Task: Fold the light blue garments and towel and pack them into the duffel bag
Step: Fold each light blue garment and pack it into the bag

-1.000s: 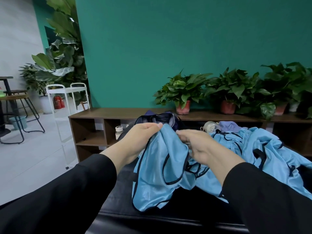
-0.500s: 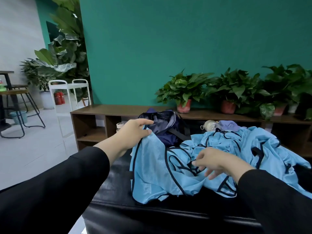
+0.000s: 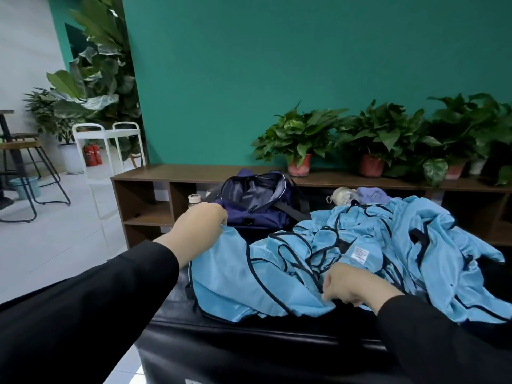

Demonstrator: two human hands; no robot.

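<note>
A light blue garment (image 3: pixel 235 275) with dark piping lies spread on the black padded bench (image 3: pixel 249 345). My left hand (image 3: pixel 202 221) grips its far left corner, just in front of the duffel bag. My right hand (image 3: pixel 350 285) pinches its near edge at the bench front. More light blue garments (image 3: pixel 401 245) lie crumpled in a heap to the right. The navy duffel bag (image 3: pixel 257 200) stands unzipped and gaping behind the garment, at the back of the bench.
A low wooden shelf unit (image 3: pixel 166 176) runs behind the bench, with potted plants (image 3: pixel 299 139) on top. A small bottle (image 3: pixel 194 200) stands left of the bag. A clear bottle (image 3: pixel 342 195) and purple cloth (image 3: pixel 372 195) lie behind the heap. A white cart (image 3: pixel 108 151) and stools stand at left.
My hands have moved apart and lowered, spreading the garment flat on the bench. The left hand went back left toward the bag, the right came down to the near edge.
</note>
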